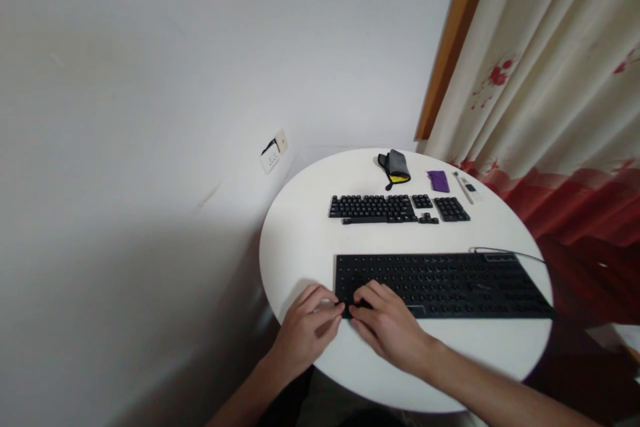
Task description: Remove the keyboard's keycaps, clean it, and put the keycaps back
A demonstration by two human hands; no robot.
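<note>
Head view: the black keyboard (450,287) is laid across the near part of the white bench (295,240), its long axis stretched rightward from both hands. Its near left corner is reached about equally by the left hand (310,323), from outside, and the right hand (387,327), from above. In each grip the fingers are curled thumbward; whether anything small is pinched cannot be told. Beyond, loose keycaps (373,207) are arranged in blocks.

Both forearms (467,373) and fingers (327,315) are bare, with dark clothing (291,398) visible below them.
</note>
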